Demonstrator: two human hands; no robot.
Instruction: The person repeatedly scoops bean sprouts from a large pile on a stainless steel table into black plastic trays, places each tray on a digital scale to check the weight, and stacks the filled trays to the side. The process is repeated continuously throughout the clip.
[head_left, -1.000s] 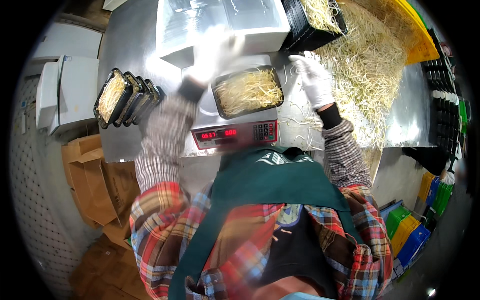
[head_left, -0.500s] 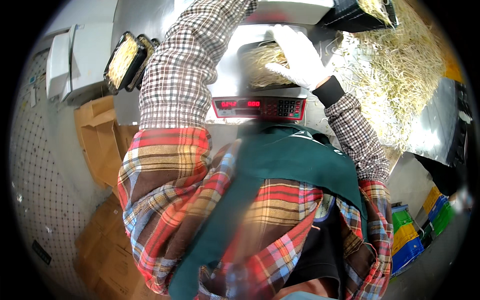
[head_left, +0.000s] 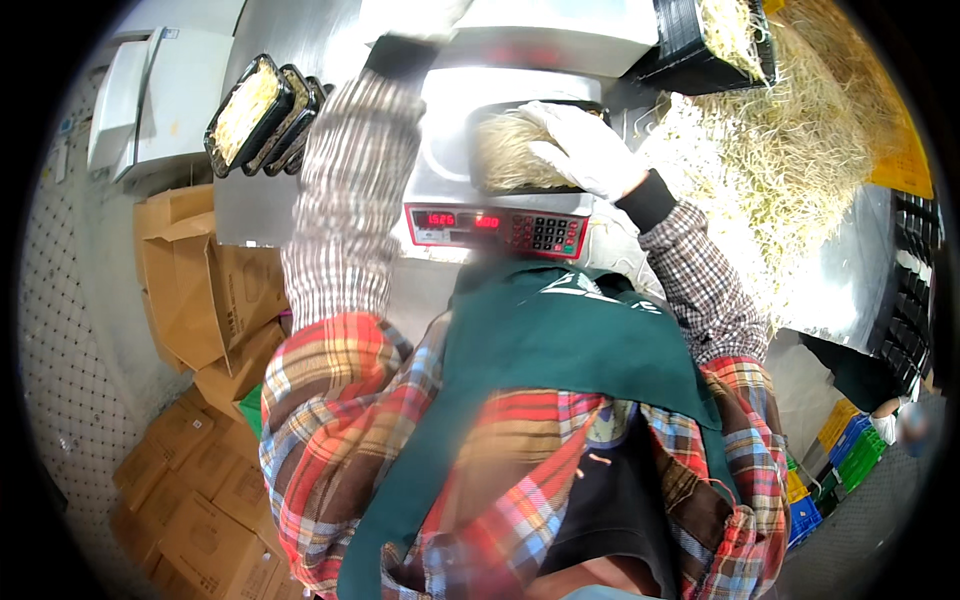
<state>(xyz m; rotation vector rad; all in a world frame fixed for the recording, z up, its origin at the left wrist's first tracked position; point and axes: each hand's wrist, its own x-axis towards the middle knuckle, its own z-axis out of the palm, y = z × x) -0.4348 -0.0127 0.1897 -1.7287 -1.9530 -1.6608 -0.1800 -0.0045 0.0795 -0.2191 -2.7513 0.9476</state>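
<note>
Item: my right hand (head_left: 590, 150), fingers loosely spread at the sprouts (head_left: 508, 150), wants a feather touch (pressing, I judge, skews weight), its black tray (head_left: 545, 189) leftward beneath on the scale (head_left: 440, 180); my left hand (head_left: 415, 18), farther leftward, blurred, hold untellable.

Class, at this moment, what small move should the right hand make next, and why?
Probably ease the right hand up off the sprouts: it seems to touch them in the black tray, which sits on the scale with its display lit, so any pressure could disturb the reading.
</note>
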